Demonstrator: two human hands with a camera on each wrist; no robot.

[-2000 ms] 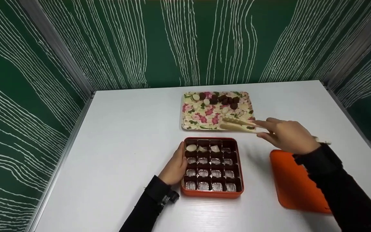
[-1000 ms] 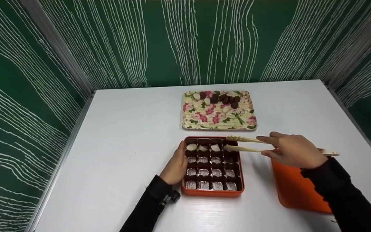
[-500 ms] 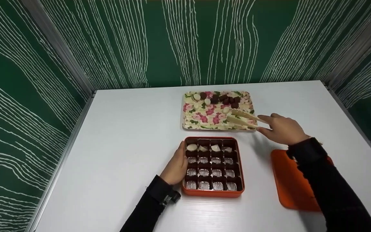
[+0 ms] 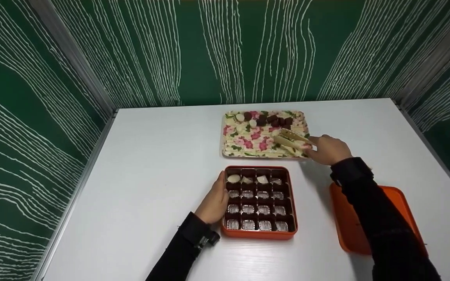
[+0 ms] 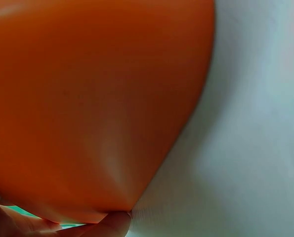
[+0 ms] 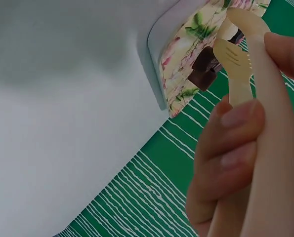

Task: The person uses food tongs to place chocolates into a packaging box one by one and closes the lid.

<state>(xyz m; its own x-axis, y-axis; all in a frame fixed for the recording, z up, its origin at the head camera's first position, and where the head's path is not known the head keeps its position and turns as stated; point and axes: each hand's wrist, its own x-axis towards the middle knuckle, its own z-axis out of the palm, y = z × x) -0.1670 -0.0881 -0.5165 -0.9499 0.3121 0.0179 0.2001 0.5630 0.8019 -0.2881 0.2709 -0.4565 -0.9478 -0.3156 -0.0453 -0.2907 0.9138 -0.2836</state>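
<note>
My left hand (image 4: pixel 212 201) rests along the left side of an orange-red box (image 4: pixel 259 235); fingers (image 5: pixel 112 224) touch its wall in the left wrist view. The box has a brown divided insert. Its back row holds an oval white chocolate (image 4: pixel 233 178) and two angular white pieces; the back right compartment holds none. My right hand (image 4: pixel 328 150) grips pale tongs (image 4: pixel 285 143) over the front right of a floral tray (image 4: pixel 242 153). Their tips reach a white chocolate (image 4: pixel 275 133); whether they pinch it cannot be told. Dark chocolates (image 4: pixel 262 120) lie along the tray's back.
An orange lid (image 4: pixel 350 224) lies at the right, partly under my right forearm. More white chocolates (image 4: pixel 240 117) sit at the tray's back left. Green walls (image 4: pixel 205 54) with white lines border the white table (image 4: pixel 154 148) behind and at both sides.
The tongs moved from the tray to the box's back right corner, then back over the tray, where they now reach the white chocolate. My left hand and the box have stayed in place.
</note>
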